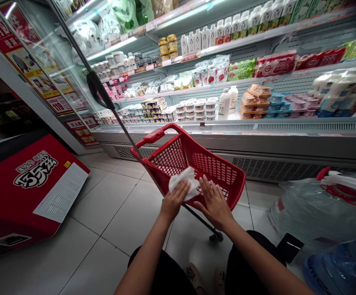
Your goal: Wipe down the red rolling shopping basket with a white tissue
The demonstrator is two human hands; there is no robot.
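Here at the red shopping cart (201,150), wiping looks under way: the left hand (173,198) has its fingers closed over a crumpled white cloth (188,179) at the basket's near side. Just beside it, the right hand (216,204) is open, fingers extended, grasping nothing; whether it touches plastic, I can't tell. The cart stands before the refrigerated display case (172,141).

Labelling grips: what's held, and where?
Left hand holds a bunched white cloth or tissue by its lower-left part. Right hand is open, fingers spread; no grip visible there.
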